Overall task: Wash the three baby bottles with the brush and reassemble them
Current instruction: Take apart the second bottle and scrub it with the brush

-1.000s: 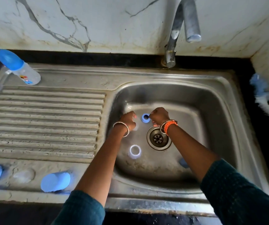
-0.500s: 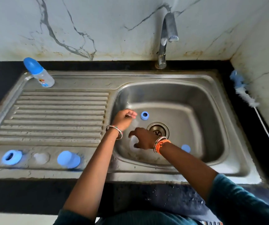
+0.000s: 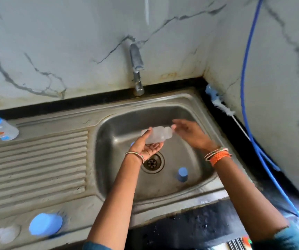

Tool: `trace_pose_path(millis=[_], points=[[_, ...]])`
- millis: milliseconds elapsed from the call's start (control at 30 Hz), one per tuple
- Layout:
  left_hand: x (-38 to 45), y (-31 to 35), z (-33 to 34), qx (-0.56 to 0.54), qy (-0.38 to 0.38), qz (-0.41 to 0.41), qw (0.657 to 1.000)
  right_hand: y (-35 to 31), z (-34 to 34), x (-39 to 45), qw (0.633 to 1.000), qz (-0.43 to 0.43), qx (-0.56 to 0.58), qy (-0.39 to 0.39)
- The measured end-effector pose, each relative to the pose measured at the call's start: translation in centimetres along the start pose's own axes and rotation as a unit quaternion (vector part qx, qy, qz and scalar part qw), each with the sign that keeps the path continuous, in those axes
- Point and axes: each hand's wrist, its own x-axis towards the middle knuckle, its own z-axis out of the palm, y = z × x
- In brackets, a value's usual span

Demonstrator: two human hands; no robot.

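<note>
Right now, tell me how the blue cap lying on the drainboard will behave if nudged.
The blue cap lies on its side and looks round, so it would probably roll. It looks like thin hollow plastic, likely light. It sits near the sink's front edge, so it might drop off.

Bare forearms, teal sleeves, bangles at both wrists

Both sleeves are seen pushed up past the forearms, in dark teal cloth. Thin metal bangles with coloured beading are worn above the left hand [image 3: 147,147]; silver bangles and a broad orange braided band above the right hand [image 3: 192,135].
</note>
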Motion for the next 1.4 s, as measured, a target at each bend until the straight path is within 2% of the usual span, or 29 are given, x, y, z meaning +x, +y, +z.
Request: trace_pose_path(millis=[67,133,233,333,400,500,633,733,933,1200,1300,1400], points=[[0.3,-0.8,2.8,0.041,-0.015,0.015,0.999,3.2,-4.2,0.6,0.982,0.058,-0.088,0.157],[0.5,-1.3,4.8,0.093,-0.038,0.026,0.995,6.2,-6.9,0.6,0.936,0.112,-0.202,0.267],[0.8,-1.5,6.3,0.158,-0.066,0.04,0.984,8.9,-7.8,0.4,0.895,0.184,-0.283,0.291],[0.8,-1.3,6.4,0.154,-0.062,0.046,0.985,9.0,-8.1,0.0,0.877,0.219,-0.312,0.293],[0.6,-1.0,5.8,0.135,-0.04,0.055,0.988,8.3,-8.3,-0.1,0.875,0.226,-0.285,0.32],[0.5,-0.4,4.6,0.107,-0.002,0.078,0.991,6.4,-7.4,0.1,0.895,0.205,-0.185,0.349],[-0.7,0.5,3.3,0.012,0.02,0.115,0.993,2.1,-4.2,-0.2,0.922,0.127,-0.141,0.337],[-2.2,1.4,2.1,-0.073,0.051,0.15,0.985,-0.7,-1.8,0.3,0.948,0.043,-0.039,0.312],[-6.5,6.0,-1.1,-0.261,-0.004,0.259,0.93,-5.7,0.4,2.1,0.966,-0.022,-0.011,0.258],[-11.4,10.3,-4.9,-0.325,0.03,0.371,0.869,-9.4,0.1,3.0,0.978,-0.099,-0.024,0.181],[-11.9,10.6,-5.4,-0.32,0.038,0.387,0.864,-9.8,-0.1,3.1,0.976,-0.131,-0.054,0.164],[-11.6,10.6,-5.3,-0.282,0.046,0.386,0.877,-10.1,0.1,3.2,0.97,-0.159,-0.087,0.161]])
